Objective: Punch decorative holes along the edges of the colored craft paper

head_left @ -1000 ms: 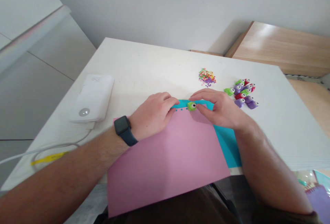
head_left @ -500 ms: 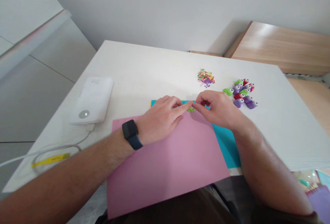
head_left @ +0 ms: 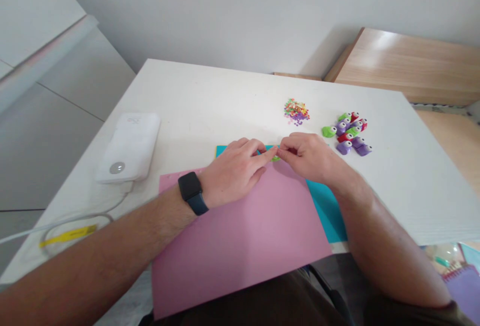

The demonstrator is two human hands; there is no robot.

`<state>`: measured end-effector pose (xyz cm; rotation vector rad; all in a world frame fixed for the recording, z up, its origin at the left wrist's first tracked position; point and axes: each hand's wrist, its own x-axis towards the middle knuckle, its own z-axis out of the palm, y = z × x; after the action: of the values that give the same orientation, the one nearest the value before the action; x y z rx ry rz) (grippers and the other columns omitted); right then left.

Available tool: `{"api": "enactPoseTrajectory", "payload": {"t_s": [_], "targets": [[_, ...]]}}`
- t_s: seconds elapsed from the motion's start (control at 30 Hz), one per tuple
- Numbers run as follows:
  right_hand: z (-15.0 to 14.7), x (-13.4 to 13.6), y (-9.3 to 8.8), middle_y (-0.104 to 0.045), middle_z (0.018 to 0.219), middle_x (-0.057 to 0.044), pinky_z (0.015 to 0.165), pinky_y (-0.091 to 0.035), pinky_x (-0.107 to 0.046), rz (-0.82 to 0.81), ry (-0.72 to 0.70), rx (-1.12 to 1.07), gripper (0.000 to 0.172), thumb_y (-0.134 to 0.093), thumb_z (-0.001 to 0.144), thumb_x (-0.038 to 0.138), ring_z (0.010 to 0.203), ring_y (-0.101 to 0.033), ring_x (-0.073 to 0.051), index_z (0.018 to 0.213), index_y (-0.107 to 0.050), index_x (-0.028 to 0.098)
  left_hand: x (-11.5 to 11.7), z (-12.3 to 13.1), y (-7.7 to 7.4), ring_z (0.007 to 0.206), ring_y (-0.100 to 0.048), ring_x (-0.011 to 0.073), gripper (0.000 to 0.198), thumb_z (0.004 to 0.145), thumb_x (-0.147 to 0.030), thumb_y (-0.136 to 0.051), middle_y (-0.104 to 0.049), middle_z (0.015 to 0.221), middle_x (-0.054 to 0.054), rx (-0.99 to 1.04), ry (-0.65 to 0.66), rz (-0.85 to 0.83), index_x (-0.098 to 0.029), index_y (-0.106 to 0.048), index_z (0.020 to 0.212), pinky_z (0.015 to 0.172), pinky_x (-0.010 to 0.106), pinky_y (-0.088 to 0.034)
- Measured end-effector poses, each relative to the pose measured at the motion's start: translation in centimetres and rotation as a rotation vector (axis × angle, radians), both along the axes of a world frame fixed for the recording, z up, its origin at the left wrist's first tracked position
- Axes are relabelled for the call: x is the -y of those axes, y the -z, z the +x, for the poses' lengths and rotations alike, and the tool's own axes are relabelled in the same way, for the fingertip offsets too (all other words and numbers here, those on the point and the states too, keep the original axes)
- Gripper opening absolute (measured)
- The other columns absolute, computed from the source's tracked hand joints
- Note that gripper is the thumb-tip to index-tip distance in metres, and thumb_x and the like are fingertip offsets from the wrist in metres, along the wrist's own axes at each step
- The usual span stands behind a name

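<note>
Left fingers (head_left: 265,157) outstretched onto green punch (head_left: 276,158); right fingers (head_left: 288,156) narrow beside it, grip unclear

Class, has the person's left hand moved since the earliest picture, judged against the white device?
Yes, the left hand has shifted right, farther from the white device; its index fingertip is now at the small green punch.

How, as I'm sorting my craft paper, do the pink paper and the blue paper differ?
The pink paper lies on top; the blue paper is partly covered by it. The pink paper shows a broad face, while the blue paper shows only along its far and right sides. The pink paper's near edge juts past the table; the blue paper's visible near corner stays on it. Both look flat and straight-edged.
</note>
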<state>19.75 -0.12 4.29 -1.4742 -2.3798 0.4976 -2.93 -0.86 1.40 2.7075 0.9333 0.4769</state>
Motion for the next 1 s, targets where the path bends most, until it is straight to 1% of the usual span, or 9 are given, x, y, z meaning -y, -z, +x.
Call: {"api": "enactPoseTrajectory", "payload": {"t_s": [0.13,0.23,0.37,0.57,0.73,1.0], "targets": [[-0.13,-0.14,0.26,-0.053,0.064,0.000,0.060,-0.029,-0.028,0.009,0.002,0.016,0.029,-0.056,0.092,0.018,0.060,-0.045,-0.013,0.063,-0.055,0.019,0.24,0.26,-0.08,0.112,-0.057,0.0277,0.044,0.102,-0.020,-0.045,-0.061,0.122,0.013,-0.004,0.003,0.007,-0.020,-0.055,0.145,0.100,0.047,-0.049],[-0.21,-0.22,0.46,-0.055,0.065,-0.001,0.061,-0.030,-0.029,0.026,0.000,0.022,0.029,-0.055,0.093,0.019,0.063,-0.047,-0.014,0.064,-0.056,0.019,0.42,0.41,-0.28,0.114,-0.057,0.0288,0.044,0.102,-0.020,-0.044,-0.060,0.124,0.014,-0.035,-0.002,0.017,-0.019,-0.055,0.144,0.101,0.048,-0.049],[-0.29,-0.31,0.69,-0.057,0.067,-0.002,0.063,-0.033,-0.029,0.009,0.003,0.025,0.027,-0.055,0.092,0.018,0.065,-0.050,-0.015,0.065,-0.056,0.020,0.25,0.45,-0.39,0.118,-0.056,0.0300,0.044,0.099,-0.017,-0.046,-0.060,0.128,0.014,-0.062,0.010,-0.003,-0.018,-0.056,0.143,0.103,0.049,-0.047],[-0.32,-0.38,0.92,-0.061,0.071,-0.003,0.064,-0.034,-0.029,-0.003,0.016,0.040,0.026,-0.054,0.093,0.020,0.067,-0.052,-0.016,0.067,-0.057,0.020,-0.05,0.43,-0.32,0.116,-0.057,0.0295,0.046,0.097,-0.017,-0.048,-0.060,0.128,0.014,-0.040,0.017,-0.004,-0.019,-0.056,0.143,0.100,0.048,-0.048],[-0.40,-0.40,0.85,-0.062,0.070,-0.002,0.063,-0.034,-0.029,-0.026,0.020,0.038,0.026,-0.053,0.092,0.019,0.067,-0.052,-0.015,0.067,-0.058,0.020,0.12,0.62,-0.31,0.115,-0.057,0.0290,0.043,0.098,-0.020,-0.050,-0.060,0.126,0.015,-0.006,0.001,-0.015,-0.016,-0.058,0.141,0.100,0.047,-0.048],[-0.41,-0.42,0.85,-0.064,0.073,-0.003,0.065,-0.033,-0.028,-0.019,0.037,0.092,0.024,-0.052,0.092,0.021,0.069,-0.053,-0.015,0.071,-0.064,0.020,0.08,0.74,0.16,0.114,-0.057,0.0276,0.048,0.097,-0.014,-0.047,-0.061,0.125,0.015,0.026,-0.004,-0.015,-0.015,-0.054,0.145,0.101,0.046,-0.048]]}}
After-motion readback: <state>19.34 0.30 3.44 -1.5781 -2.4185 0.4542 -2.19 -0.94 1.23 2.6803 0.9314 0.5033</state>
